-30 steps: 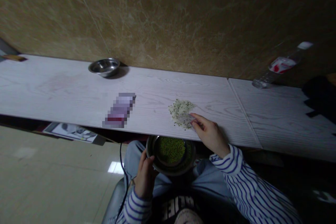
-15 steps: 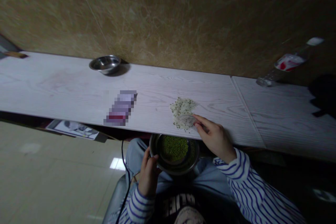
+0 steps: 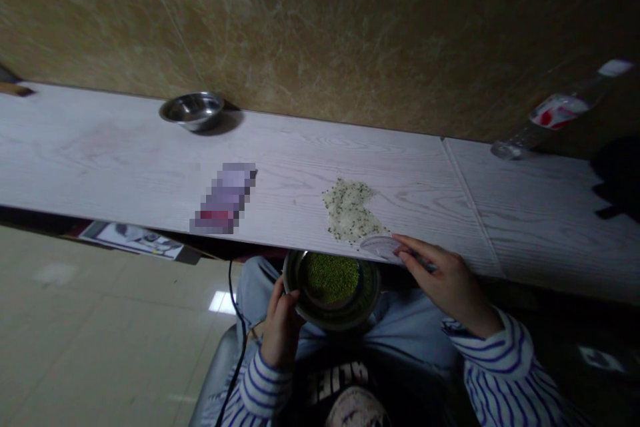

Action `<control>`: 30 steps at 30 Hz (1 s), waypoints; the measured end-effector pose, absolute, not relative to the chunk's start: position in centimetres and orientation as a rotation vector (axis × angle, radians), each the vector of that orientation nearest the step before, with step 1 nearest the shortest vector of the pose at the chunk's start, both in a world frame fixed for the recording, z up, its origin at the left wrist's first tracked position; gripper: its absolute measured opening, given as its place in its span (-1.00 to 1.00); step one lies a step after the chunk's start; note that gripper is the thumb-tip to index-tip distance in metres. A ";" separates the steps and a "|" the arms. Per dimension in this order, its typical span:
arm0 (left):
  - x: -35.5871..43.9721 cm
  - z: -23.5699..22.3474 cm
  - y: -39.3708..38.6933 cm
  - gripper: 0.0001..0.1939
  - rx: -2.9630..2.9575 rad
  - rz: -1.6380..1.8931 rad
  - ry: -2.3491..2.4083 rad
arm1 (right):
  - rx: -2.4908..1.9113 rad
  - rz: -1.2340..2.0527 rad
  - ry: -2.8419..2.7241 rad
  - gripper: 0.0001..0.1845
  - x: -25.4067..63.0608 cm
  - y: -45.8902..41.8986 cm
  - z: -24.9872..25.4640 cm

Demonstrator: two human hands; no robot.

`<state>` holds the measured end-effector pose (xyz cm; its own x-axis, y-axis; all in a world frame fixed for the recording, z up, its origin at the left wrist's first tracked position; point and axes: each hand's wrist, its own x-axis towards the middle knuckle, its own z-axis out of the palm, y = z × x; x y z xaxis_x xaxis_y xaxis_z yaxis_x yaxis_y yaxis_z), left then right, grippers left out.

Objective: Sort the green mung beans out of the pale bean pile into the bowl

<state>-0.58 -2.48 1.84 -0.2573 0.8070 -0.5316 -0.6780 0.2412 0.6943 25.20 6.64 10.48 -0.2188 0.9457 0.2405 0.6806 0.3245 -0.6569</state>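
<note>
My left hand grips the left rim of a steel bowl, thumb over the edge, in front of the table edge above my lap. Small green beans lie in the bowl. My right hand pinches a clear, curved-edged plastic piece, which looks like a protractor. That piece is at the table's front edge, at the near right side of a pile of white grains mixed with green beans. The grains look like rice.
A second steel bowl stands near the wall at the back left. A blurred-out phone-like object lies left of the pile. At the right, a clear bottle stands by a dark object. A black cable hangs at the left.
My right hand has drawn the clear plastic piece off the pile, rightward and toward the table's front edge. My left hand still holds the bowl. The view has shifted slightly.
</note>
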 end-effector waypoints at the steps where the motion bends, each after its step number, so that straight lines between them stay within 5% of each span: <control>1: -0.5 1.8 -2.5 -0.62 0.151 1.412 1.165 | -1.430 0.558 -1.985 -0.66 25.2 6.6 10.5; 30: -0.2 1.5 -2.5 -0.47 0.173 1.389 1.132 | -1.508 0.569 -1.894 -0.62 24.1 6.5 10.2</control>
<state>-0.21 -2.45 1.50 -0.2155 0.8257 -0.5213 -0.6774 0.2581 0.6889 24.07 6.50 10.22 -0.1335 0.9675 0.2149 0.6889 0.2464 -0.6817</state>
